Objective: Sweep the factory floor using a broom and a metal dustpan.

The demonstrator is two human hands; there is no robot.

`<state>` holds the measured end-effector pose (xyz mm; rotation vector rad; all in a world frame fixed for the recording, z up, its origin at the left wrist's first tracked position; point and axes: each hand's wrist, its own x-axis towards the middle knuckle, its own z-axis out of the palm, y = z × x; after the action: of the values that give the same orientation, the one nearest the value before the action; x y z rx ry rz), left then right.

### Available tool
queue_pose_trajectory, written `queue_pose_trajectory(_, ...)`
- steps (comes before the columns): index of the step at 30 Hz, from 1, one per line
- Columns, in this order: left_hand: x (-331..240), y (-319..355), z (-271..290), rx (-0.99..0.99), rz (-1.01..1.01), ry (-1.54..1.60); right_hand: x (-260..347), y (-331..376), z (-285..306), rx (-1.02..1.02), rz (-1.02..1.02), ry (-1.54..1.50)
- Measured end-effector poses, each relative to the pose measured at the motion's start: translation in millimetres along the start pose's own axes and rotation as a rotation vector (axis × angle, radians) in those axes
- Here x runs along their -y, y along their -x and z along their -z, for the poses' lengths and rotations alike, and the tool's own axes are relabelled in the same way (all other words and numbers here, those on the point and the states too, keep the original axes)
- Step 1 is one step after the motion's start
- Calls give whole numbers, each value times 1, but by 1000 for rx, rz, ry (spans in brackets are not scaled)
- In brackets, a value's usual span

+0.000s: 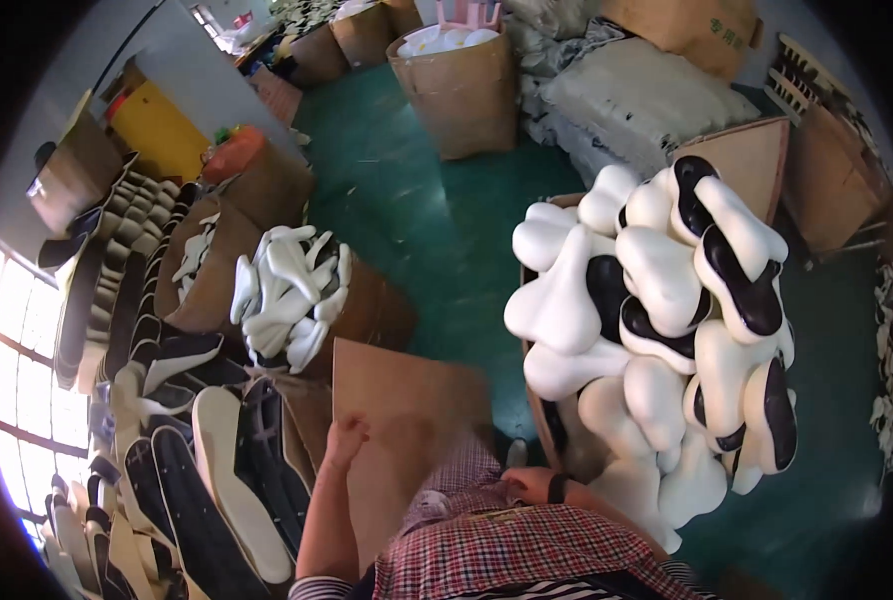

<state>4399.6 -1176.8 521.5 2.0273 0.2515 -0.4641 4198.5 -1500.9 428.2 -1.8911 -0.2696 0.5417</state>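
Observation:
My left hand (349, 440) is raised in front of a brown cardboard panel (407, 400), near its left edge. Its fingers are curled, and nothing shows in them. At the front of my red checked apron (497, 550) is my right hand (532, 485), a black band on its wrist. Its fingers bend in against the cloth; whether they grip it is hidden. Just right of this hand rises a big heap of white saddle-shaped foam pads (657, 280), some showing black undersides, piled in a cardboard box (547, 425).
Long dark and cream padded pieces (232, 480) stand at my left. Behind them is a carton (377, 310) topped with smaller white pieces (292, 290). Farther off are another carton (457, 100) and grey sacks (647, 100). Green floor (397, 180) runs between the cartons.

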Motion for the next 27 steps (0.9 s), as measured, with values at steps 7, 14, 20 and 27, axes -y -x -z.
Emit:
queue_pose_trajectory(7, -72, -154, -20, 161, -315, -370, -1, -135, 50, 480, -65, 329)
queue_pose_trajectory(14, -158, -319, -48, 393, -262, -422, 50, -263, 178, 551, -201, 395)
queue_pose_trajectory(20, -189, -503, -36, 362, -229, -500, 78, -409, 296, 243, 129, -42)
queue_pose_trajectory(27, -279, -664, -35, 322, -122, -203, -23, -488, 412, -67, -711, -464)
